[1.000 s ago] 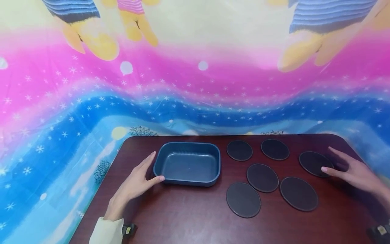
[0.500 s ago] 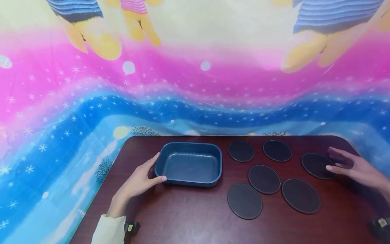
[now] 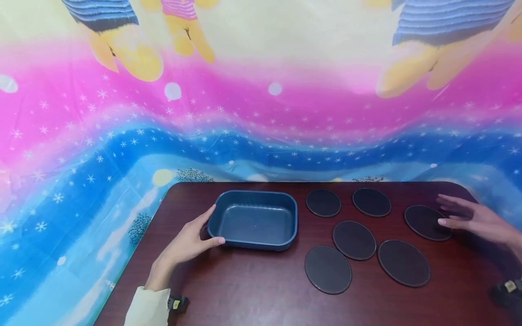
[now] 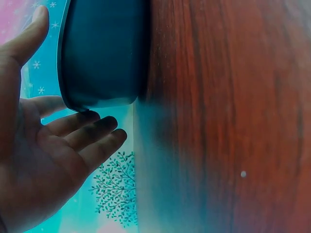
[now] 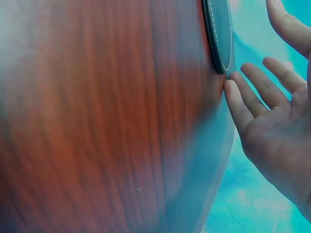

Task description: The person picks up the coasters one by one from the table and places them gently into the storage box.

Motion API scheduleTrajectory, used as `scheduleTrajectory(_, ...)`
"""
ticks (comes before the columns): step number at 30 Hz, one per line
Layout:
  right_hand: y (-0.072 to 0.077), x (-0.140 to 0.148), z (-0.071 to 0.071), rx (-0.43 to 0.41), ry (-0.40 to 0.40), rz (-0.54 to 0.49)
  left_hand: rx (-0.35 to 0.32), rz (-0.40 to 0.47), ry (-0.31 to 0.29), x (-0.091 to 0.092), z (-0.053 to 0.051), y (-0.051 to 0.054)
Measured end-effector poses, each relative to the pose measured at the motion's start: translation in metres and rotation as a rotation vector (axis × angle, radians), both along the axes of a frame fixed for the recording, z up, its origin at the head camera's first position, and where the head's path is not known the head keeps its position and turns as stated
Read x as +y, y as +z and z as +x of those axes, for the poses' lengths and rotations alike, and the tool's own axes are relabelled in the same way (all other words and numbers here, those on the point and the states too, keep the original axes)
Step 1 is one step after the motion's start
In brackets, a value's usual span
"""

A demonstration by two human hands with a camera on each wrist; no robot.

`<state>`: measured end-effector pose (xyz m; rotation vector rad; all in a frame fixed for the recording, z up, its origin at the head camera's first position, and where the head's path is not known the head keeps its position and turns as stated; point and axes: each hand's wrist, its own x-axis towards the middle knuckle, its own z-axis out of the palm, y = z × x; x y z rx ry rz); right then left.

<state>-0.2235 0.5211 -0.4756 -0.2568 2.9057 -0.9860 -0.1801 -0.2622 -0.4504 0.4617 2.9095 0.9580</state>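
Observation:
A dark blue rectangular container (image 3: 254, 222) with rounded corners stands on the table, its inside bare. Around its left end lies my left hand (image 3: 185, 244), thumb by the near corner and fingers at the far one. In the left wrist view the fingers of that hand (image 4: 43, 155) are extended, some by the container's rim. My right hand (image 3: 475, 222) is beside the rightmost round black coaster (image 3: 426, 222), its thumb over the right edge. The right wrist view has this hand (image 5: 279, 126) spread, fingertips close to the stitched coaster (image 5: 221, 34); contact is unclear.
Several more round dark coasters lie flat between the container and my right hand, such as one in the middle (image 3: 354, 240) and one in front (image 3: 328, 269). The reddish-brown table (image 3: 244, 290) ends at a patterned cloth backdrop (image 3: 261, 113).
The head view has shifted slightly. My right hand has drawn a little to the right relative to its coaster. The left hand, container and coasters keep their places.

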Motion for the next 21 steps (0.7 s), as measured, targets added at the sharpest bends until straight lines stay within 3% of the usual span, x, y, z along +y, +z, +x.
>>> scheduleTrajectory(5,0.001,0.007,-0.003,-0.011,0.001,0.015,-0.001,0.002,-0.007,0.000,0.001,-0.001)
scheduleTrajectory(14,0.005,-0.001,-0.001,-0.125,0.022,0.115,-0.018,-0.012,0.007,0.002,0.001,-0.001)
scheduleTrajectory(21,-0.002,-0.007,0.000,0.015,0.049,0.120,-0.044,-0.014,0.020,0.004,0.001,0.000)
